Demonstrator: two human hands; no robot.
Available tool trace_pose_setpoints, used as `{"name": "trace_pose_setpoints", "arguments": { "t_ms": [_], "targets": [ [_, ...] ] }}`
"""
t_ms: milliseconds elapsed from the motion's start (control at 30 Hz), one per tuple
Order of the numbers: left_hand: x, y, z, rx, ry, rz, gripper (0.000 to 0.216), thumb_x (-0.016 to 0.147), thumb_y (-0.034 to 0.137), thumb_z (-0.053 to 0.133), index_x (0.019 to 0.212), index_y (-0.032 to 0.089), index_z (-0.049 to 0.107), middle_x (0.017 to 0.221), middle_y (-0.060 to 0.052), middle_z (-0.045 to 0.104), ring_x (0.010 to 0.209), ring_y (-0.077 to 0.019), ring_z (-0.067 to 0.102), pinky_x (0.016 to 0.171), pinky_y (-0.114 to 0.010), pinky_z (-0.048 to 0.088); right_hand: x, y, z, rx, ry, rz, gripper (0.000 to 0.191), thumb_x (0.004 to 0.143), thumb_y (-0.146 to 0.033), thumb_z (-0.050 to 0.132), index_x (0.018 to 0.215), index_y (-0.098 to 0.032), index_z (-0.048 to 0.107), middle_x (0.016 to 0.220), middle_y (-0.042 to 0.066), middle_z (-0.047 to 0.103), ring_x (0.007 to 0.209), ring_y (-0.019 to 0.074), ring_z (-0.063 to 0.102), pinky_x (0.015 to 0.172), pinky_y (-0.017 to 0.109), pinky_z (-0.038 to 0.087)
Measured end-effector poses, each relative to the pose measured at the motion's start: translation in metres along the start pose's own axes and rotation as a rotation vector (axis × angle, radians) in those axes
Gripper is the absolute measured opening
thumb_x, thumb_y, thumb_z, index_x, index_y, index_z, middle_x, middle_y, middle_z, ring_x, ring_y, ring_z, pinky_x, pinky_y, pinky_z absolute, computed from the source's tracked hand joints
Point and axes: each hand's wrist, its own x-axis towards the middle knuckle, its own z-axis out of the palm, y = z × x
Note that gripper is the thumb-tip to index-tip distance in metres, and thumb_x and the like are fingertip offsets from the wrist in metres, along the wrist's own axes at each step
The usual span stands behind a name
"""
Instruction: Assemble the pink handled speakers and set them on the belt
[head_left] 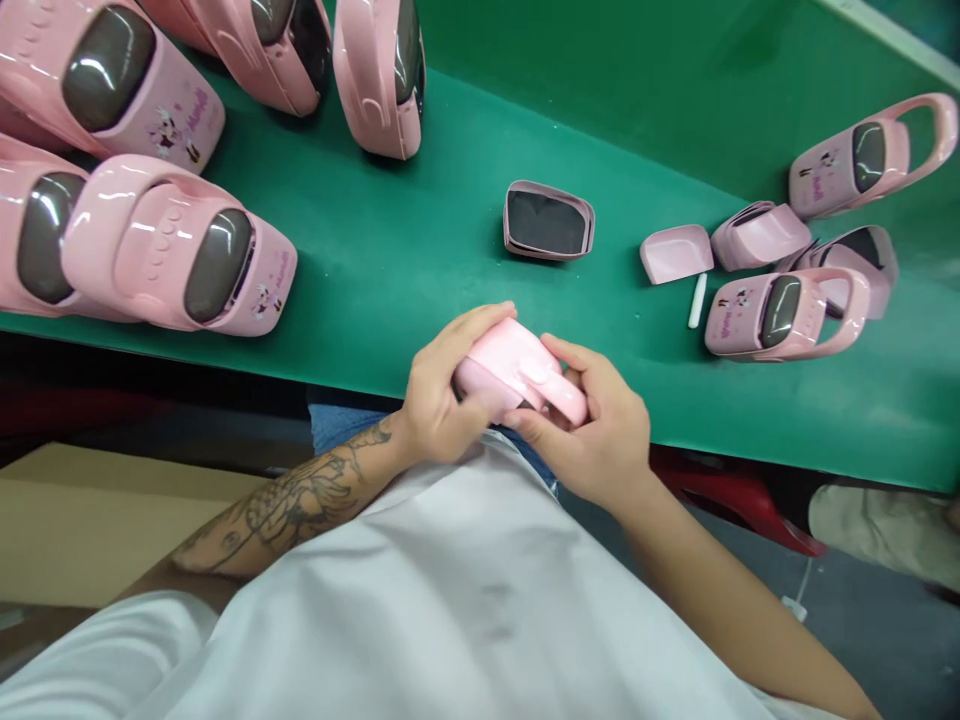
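Both my hands grip one pink plastic shell piece (517, 378) just in front of my chest, at the near edge of the green table (390, 270). My left hand (439, 395) wraps round its left end, fingers curled over the top. My right hand (596, 425) clasps its right end with thumb and fingers closed on it. A pink frame with a dark screen (547, 220) lies on the table just beyond my hands.
Several finished pink toy housings with dark windows (176, 255) crowd the table's left and far side. At the right lie more pink housings (787, 315), a loose pink cover (675, 252) and a small white stick (697, 300). A cardboard box (97, 520) sits lower left.
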Motion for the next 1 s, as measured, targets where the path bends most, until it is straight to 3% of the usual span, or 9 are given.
{"name": "trace_pose_setpoints", "arguments": {
  "t_ms": [100, 167, 267, 433, 1000],
  "targets": [
    [0.002, 0.008, -0.011, 0.152, -0.188, 0.092, 0.088, 0.085, 0.042, 0.077, 0.161, 0.015, 0.041, 0.163, -0.025, 0.048, 0.153, -0.0419, 0.047, 0.124, -0.060, 0.043, 0.006, 0.005, -0.010, 0.034, -0.045, 0.030, 0.074, 0.078, -0.064, 0.086, 0.137, -0.025, 0.068, 0.113, 0.008, 0.080, 0.086, 0.0258, 0.077, 0.075, 0.041, 0.065],
    [0.004, 0.019, -0.016, 0.247, -0.212, 0.046, 0.088, 0.081, 0.028, 0.078, 0.160, 0.014, 0.041, 0.163, -0.026, 0.048, 0.153, -0.0408, 0.047, 0.125, -0.059, 0.043, 0.009, 0.003, -0.016, 0.026, -0.096, 0.037, 0.074, 0.076, -0.061, 0.088, 0.138, -0.026, 0.067, 0.103, 0.005, 0.081, 0.080, 0.0241, 0.076, 0.073, 0.040, 0.064],
    [0.008, 0.033, -0.021, 0.345, -0.235, -0.006, 0.081, 0.079, 0.025, 0.076, 0.154, 0.015, 0.046, 0.159, -0.024, 0.053, 0.148, -0.0403, 0.054, 0.123, -0.057, 0.046, 0.011, -0.005, -0.020, 0.007, -0.144, 0.015, 0.075, 0.076, -0.061, 0.089, 0.138, -0.025, 0.067, 0.095, 0.003, 0.080, 0.075, 0.0228, 0.074, 0.073, 0.039, 0.064],
    [0.006, 0.040, -0.019, 0.425, -0.182, 0.043, 0.079, 0.078, 0.021, 0.070, 0.154, 0.014, 0.050, 0.155, -0.022, 0.059, 0.143, -0.0381, 0.060, 0.118, -0.052, 0.053, 0.008, -0.009, -0.015, -0.026, -0.101, -0.011, 0.073, 0.074, -0.059, 0.090, 0.134, -0.023, 0.068, 0.090, 0.001, 0.080, 0.072, 0.0212, 0.074, 0.069, 0.036, 0.064],
    [-0.004, 0.031, -0.013, 0.494, -0.072, 0.152, 0.070, 0.082, 0.021, 0.070, 0.150, 0.013, 0.055, 0.151, -0.022, 0.064, 0.135, -0.0337, 0.068, 0.106, -0.040, 0.063, 0.008, 0.000, -0.005, -0.055, 0.007, -0.165, 0.068, 0.079, -0.069, 0.083, 0.127, -0.022, 0.070, 0.106, 0.009, 0.084, 0.081, 0.0252, 0.080, 0.071, 0.038, 0.067]
  ]
}}
